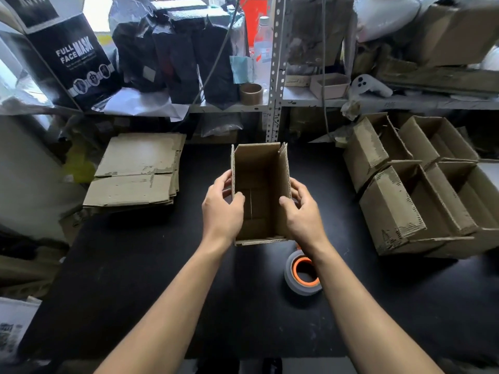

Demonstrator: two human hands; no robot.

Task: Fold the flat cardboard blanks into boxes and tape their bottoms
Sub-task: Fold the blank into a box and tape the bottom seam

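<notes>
Both forearms reach in from the bottom edge, and between them on the black table (135,279) sits a grey tape roll (302,276) with an orange core, just under the right wrist.

Grip-wise: the left hand (222,209) has its thumb hooked over the left wall of the open cardboard box (260,193) and fingers curled round the outside. Right hand (303,211) mirrors it on the right wall, thumb inside, fingers wrapped outside. So both hands are clamped on the box, one per side, not spread wide at all. Can't tell if the box is resting on the table or lifted a bit. Its open top faces the camera and you can see a seam down the inside bottom.

Only readable writing is "FULL FACE MASK" in white on a black carton (67,55) on the shelf, far left.

Off to the left of the box, well apart, is a stack of flat blanks (137,171). On the right, a cluster of finished boxes (421,184) lying on their sides. An empty tape core (251,93) sits on the shelf behind.
</notes>
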